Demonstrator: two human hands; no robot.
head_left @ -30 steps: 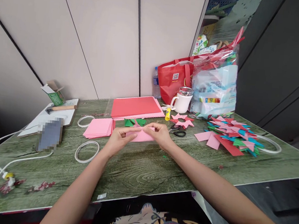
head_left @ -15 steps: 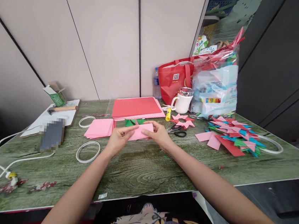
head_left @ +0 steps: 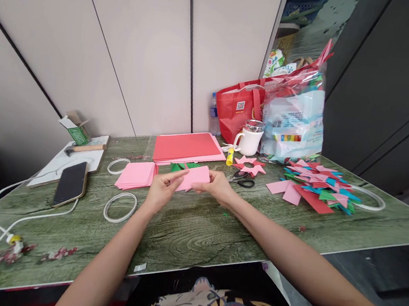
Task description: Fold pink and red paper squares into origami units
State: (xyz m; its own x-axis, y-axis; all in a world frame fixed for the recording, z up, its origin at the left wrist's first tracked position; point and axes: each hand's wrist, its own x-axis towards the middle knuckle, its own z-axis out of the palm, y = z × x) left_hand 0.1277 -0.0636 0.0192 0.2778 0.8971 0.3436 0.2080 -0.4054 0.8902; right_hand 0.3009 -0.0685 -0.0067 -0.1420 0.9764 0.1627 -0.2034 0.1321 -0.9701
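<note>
Between my hands is a piece of pink paper [head_left: 195, 177], folded to a narrow rectangle. My left hand [head_left: 164, 186] pinches its left end between thumb and fingers. At the right end, my right hand [head_left: 216, 186] grips it the same way. Just behind the paper lie green folded pieces [head_left: 178, 167], partly hidden by it. A stack of pink paper squares [head_left: 136, 174] sits left of my left hand. Black scissors [head_left: 243, 180] lie to the right of my right hand, close to a pink and red paper star ring [head_left: 249, 165].
Large red sheets [head_left: 186, 146] lie at the back. A white mug [head_left: 250, 141], a yellow glue stick [head_left: 230, 156] and a red bag [head_left: 233, 110] stand beyond. Folded colored pieces [head_left: 318, 182] are heaped at right. Tape rolls [head_left: 120, 207], a phone [head_left: 71, 184] and a hammer [head_left: 86, 148] are at left.
My right hand's fingers have shifted from the paper's top edge to its right end. Both hands still hold the pink paper in nearly the same place.
</note>
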